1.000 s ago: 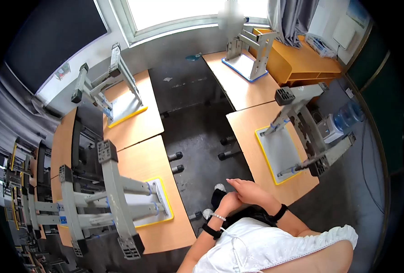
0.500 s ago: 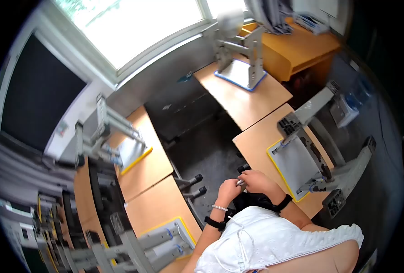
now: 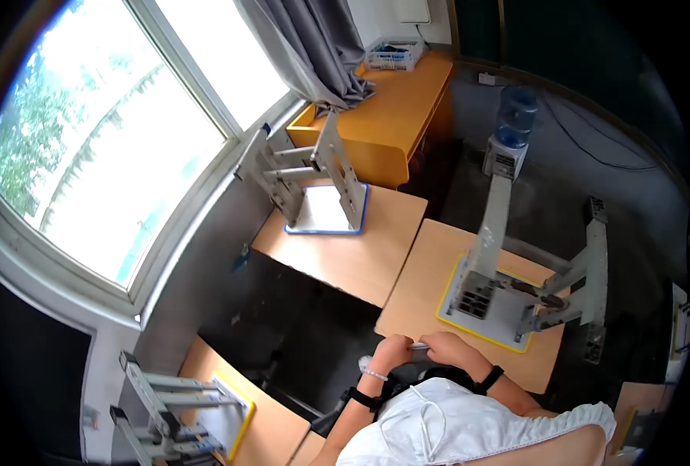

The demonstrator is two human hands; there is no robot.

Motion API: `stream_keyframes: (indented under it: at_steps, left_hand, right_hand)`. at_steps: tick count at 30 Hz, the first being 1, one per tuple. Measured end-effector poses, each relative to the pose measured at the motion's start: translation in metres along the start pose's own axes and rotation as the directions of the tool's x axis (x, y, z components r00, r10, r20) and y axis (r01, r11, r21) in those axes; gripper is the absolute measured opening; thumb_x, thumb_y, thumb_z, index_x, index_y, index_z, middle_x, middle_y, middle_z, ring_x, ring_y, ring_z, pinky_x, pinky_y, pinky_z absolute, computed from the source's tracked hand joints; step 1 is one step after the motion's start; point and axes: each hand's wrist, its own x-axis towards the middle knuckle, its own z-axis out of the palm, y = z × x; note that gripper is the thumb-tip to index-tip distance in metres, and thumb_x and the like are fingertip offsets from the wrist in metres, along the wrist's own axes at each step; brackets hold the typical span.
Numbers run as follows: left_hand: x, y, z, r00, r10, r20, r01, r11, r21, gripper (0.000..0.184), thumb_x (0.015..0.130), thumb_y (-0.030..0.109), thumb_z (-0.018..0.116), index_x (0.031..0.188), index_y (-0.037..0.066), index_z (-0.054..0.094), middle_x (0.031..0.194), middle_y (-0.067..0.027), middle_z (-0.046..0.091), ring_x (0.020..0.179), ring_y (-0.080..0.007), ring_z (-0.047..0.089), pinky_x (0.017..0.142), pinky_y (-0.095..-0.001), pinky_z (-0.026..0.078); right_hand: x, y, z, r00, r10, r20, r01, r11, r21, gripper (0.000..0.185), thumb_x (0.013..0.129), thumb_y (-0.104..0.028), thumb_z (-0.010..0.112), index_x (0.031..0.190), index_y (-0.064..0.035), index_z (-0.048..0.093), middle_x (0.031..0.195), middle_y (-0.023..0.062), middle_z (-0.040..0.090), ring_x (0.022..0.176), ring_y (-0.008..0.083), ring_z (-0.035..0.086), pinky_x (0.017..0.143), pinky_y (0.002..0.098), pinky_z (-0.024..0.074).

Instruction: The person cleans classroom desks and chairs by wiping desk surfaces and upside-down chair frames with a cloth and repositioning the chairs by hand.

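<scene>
In front of my white top, my left hand [image 3: 394, 353] and my right hand [image 3: 450, 349] are both closed around a short, light grey bar-like thing [image 3: 418, 346]. Only a small stretch of it shows between the two fists, so its kind cannot be made out. A beaded bracelet and a black band circle my left wrist; another black band is on my right wrist. Just beyond my hands is a light wooden desk [image 3: 403, 318], carrying an upturned stool with a yellow-edged seat [image 3: 477, 322].
Another upturned stool with a blue edge [image 3: 321, 210] rests on the desk by the window. A third upturned stool [image 3: 232, 423] is at lower left. Behind stand an orange-brown desk [image 3: 391, 116] and a water dispenser [image 3: 508, 140]. Dark floor [image 3: 306, 326] lies between the desks.
My view has swung to the right, so the window, desks and water dispenser now sit further left. Both hands still hold the grey bar-like thing, which now looks closer to level.
</scene>
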Motion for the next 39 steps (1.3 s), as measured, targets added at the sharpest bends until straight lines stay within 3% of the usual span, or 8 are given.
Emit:
stream_keyframes:
  at_steps: [6,10,16,21,24,29,32,39]
  left_hand:
    - [-0.003,-0.098,-0.041,0.997,0.042,0.069,-0.051,0.989,0.141,0.02,0.067,0.011,0.054,0.085,0.008,0.062,0.075,-0.0151,0.061,0.073,-0.0329,0.06,0.063,-0.0395,0.048]
    - [-0.015,-0.146,-0.068,0.996,0.008,0.085,-0.004,0.999,-0.052,0.019,0.069,0.016,0.053,0.084,0.007,0.062,0.079,-0.0153,0.062,0.077,-0.0323,0.06,0.066,-0.0391,0.048]
    - [0.015,-0.176,-0.099,0.994,-0.053,0.1,0.062,0.995,-0.082,0.018,0.069,0.02,0.054,0.076,0.007,0.063,0.079,-0.0165,0.062,0.076,-0.0323,0.06,0.066,-0.0401,0.048]
    - [0.061,-0.14,-0.159,0.887,0.157,-0.434,-0.102,0.984,0.147,0.008,0.067,0.007,0.055,0.072,0.003,0.06,0.069,-0.017,0.057,0.066,-0.0339,0.055,0.062,-0.0405,0.045]
    - [0.088,-0.138,-0.163,0.828,0.232,-0.51,-0.203,0.973,0.113,0.03,0.07,0.004,0.054,0.099,0.01,0.059,0.096,-0.0045,0.058,0.093,-0.0244,0.052,0.09,-0.0428,0.035]
    - [0.126,-0.192,-0.121,0.974,0.172,0.149,-0.212,0.923,0.321,0.058,0.071,0.017,0.059,0.126,0.015,0.041,0.129,-0.0139,0.039,0.119,-0.0312,0.037,0.095,-0.0581,0.026]
    - [0.169,-0.226,-0.104,0.934,0.258,0.247,-0.33,0.889,0.318,0.072,0.07,0.023,0.062,0.133,0.017,0.028,0.139,-0.0161,0.023,0.125,-0.0339,0.027,0.095,-0.0624,0.023]
    - [0.237,-0.272,-0.112,0.806,0.484,0.341,-0.582,0.753,0.308,0.072,0.071,0.025,0.063,0.133,0.018,0.028,0.14,-0.015,0.02,0.128,-0.0321,0.024,0.095,-0.0582,0.026]
  right_hand:
    - [0.087,-0.034,0.046,0.995,0.1,0.023,-0.098,0.992,-0.075,0.026,0.069,-0.013,0.051,0.093,-0.0061,0.059,0.085,0.0184,0.061,0.08,0.0343,0.058,0.072,0.0424,0.0463]
    - [0.13,-0.06,0.053,0.994,0.056,0.098,-0.047,0.994,-0.094,0.025,0.069,-0.013,0.051,0.092,-0.0069,0.06,0.085,0.016,0.061,0.08,0.0332,0.058,0.071,0.0416,0.0459]
    - [0.167,-0.079,0.018,0.98,0.151,-0.133,-0.15,0.989,0.02,0.02,0.073,-0.01,0.046,0.086,-0.0085,0.06,0.081,0.0191,0.06,0.078,0.035,0.058,0.069,0.0439,0.0458]
    - [0.2,-0.053,-0.01,0.895,0.094,-0.436,-0.189,0.965,-0.18,0.024,0.073,-0.007,0.049,0.095,-0.0065,0.058,0.084,0.0142,0.059,0.078,0.0332,0.057,0.067,0.0426,0.0455]
    - [0.206,-0.041,-0.029,0.811,-0.036,-0.584,-0.065,0.986,-0.151,0.032,0.071,-0.007,0.053,0.103,-0.0076,0.055,0.099,0.0108,0.058,0.094,0.0289,0.053,0.078,0.0392,0.0436]
    - [0.22,0.021,0.028,0.921,0.262,-0.287,-0.274,0.962,-0.001,0.05,0.071,-0.009,0.057,0.119,-0.0093,0.047,0.123,0.0131,0.045,0.113,0.03,0.043,0.093,0.0382,0.0367]
    - [0.243,0.047,0.039,0.841,0.377,-0.387,-0.378,0.923,0.077,0.057,0.072,-0.014,0.06,0.126,-0.0112,0.041,0.132,0.0136,0.035,0.117,0.0319,0.039,0.097,0.0381,0.0336]
    - [0.33,0.06,0.074,0.651,0.537,-0.537,-0.628,0.778,0.017,0.069,0.068,-0.029,0.067,0.129,-0.0146,0.037,0.137,0.0122,0.026,0.128,0.0308,0.023,0.102,0.0466,0.0243]
